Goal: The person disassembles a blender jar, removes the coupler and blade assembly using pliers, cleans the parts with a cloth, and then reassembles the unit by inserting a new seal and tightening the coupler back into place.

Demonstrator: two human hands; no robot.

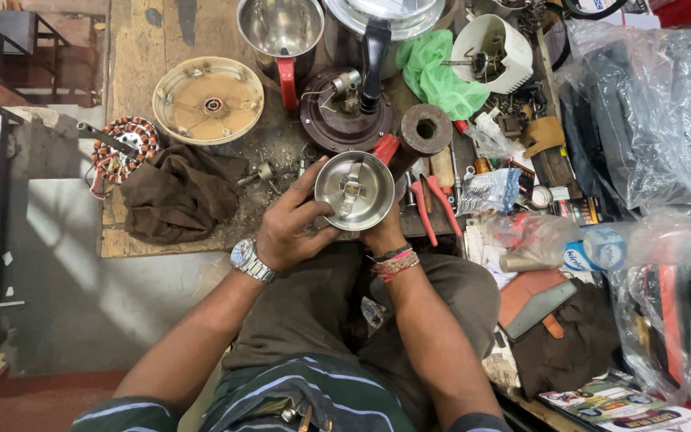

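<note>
A: Item one, obscured parts?
B: Right hand (383, 232) mostly hidden under the steel mixer jar (355, 190); only its wrist with red thread bands shows, so whether its fingers are closed on the jar cannot be told. The jar's red handle (386, 147) is partly covered. Top-edge items are cut off: a second steel jar (281, 30) and a pressure cooker lid (384, 16).

A: Item two, surface and room?
B: Worn wooden bench (137, 64), dusty, over a grey concrete floor. On it: cream round cover (208, 100), copper-wound stator (124, 146), brown cloth (179, 192), dark red motor base (344, 112), green cloth (437, 80), red-handled screwdrivers (433, 204). Plastic bags (649, 112) and a bottle (649, 240) are heaped at right.

A: Item three, hands?
B: Left hand (289, 228), watch on the wrist, grips the jar's left rim, fingers curled under its side. The jar is held mouth up at the bench's near edge, above the lap, blade visible inside.
</note>
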